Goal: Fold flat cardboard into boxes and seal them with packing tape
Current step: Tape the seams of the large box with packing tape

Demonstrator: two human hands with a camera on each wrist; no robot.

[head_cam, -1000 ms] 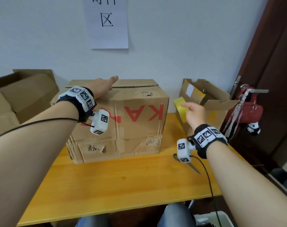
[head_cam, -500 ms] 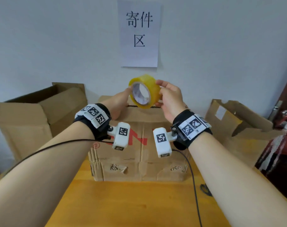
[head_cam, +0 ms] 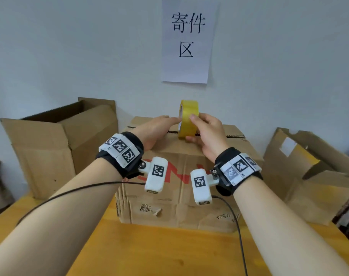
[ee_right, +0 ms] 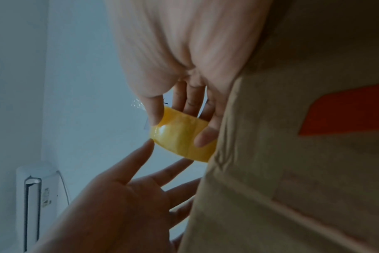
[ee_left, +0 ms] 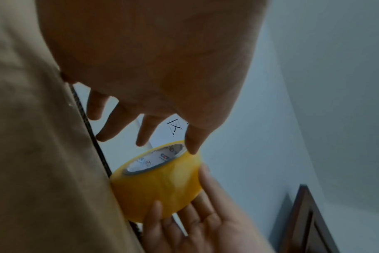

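A closed cardboard box (head_cam: 181, 196) with red letters stands on the wooden table (head_cam: 169, 251). On its top, over the centre seam, a yellow roll of packing tape (head_cam: 188, 118) stands on edge. My right hand (head_cam: 197, 128) grips the roll, thumb on its upper face and fingers under its near side. My left hand (head_cam: 165, 124) lies over the box top with straight fingers, and its fingertips touch the roll's left side. In the left wrist view one fingertip meets the rim of the tape roll (ee_left: 158, 181). The right wrist view shows the tape roll (ee_right: 180, 137) pinched against the box.
An open cardboard box (head_cam: 50, 148) stands at the left of the table. More opened cardboard (head_cam: 309, 172) leans at the right. A paper sign (head_cam: 187, 40) hangs on the wall behind. A black cable (head_cam: 239, 236) trails over the table from my right wrist.
The right hand brought the roll from the right-hand cardboard to the middle. Both hands held it in the air half a second ago. Now it is lowered onto the box top, edge-on.
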